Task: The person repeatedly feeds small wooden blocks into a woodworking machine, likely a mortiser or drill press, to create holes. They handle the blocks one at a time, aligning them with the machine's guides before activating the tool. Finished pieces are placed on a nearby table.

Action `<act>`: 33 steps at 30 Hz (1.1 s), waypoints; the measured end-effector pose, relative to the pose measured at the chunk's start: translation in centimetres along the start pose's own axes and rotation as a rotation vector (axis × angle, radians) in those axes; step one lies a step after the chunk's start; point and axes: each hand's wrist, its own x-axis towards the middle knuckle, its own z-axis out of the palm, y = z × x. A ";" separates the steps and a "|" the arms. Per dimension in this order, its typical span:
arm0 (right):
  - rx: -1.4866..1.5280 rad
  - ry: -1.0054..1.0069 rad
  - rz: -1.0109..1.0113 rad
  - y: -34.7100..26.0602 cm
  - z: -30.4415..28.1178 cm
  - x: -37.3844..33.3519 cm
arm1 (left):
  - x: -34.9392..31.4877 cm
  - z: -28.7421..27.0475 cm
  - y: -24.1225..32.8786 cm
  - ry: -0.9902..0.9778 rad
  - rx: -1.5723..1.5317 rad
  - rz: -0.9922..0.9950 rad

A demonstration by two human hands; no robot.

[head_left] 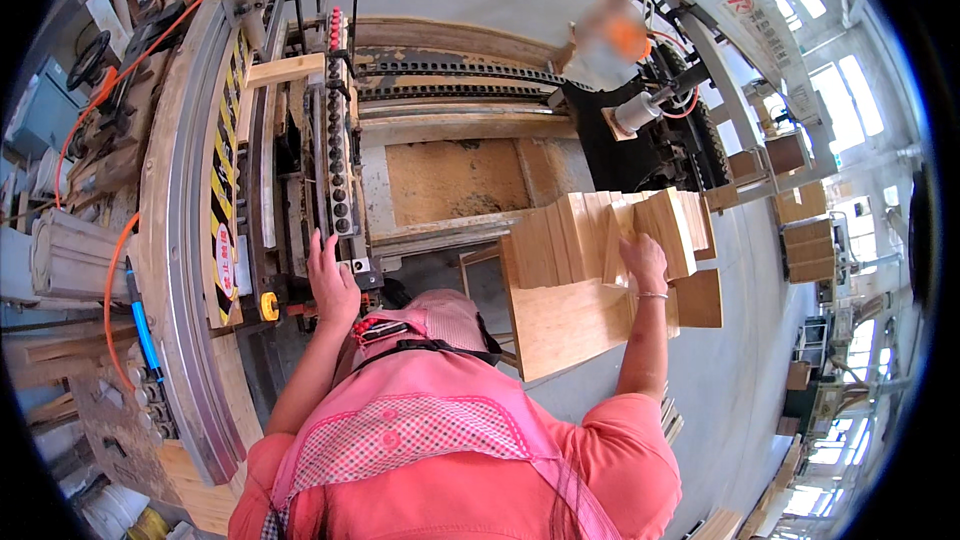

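My left hand (334,283) has its fingers stretched out, with nothing in it. It is at the near end of a long row of round black knobs (338,170) on the machine. At the right, my right hand (645,262) is closed on the near part of a pale wooden board (619,240), which leans among several similar boards. This stack of boards (545,245) stands on edge on a light wooden panel (560,325). My right thumb and some fingertips are partly hidden by the angle.
A metal beam (180,200) with yellow-and-black striped tape runs along the left. Dark chains (460,80) cross the machine beyond my hands. An orange air hose (112,305) hangs at far left. A white cylinder (635,114) sits beyond the stack. More boards (808,250) are piled at right.
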 end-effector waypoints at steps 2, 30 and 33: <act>0.050 -0.032 0.011 0.1 -0.2 0.0 | 0.0 0.0 0.0 0.000 0.003 -0.001; 1.236 -0.898 -0.934 -42.9 -3.4 10.7 | 0.7 -0.6 1.1 0.031 0.080 -0.156; 0.704 -0.254 -1.314 -50.3 -5.5 9.3 | 0.6 -0.6 1.1 0.040 0.097 -0.171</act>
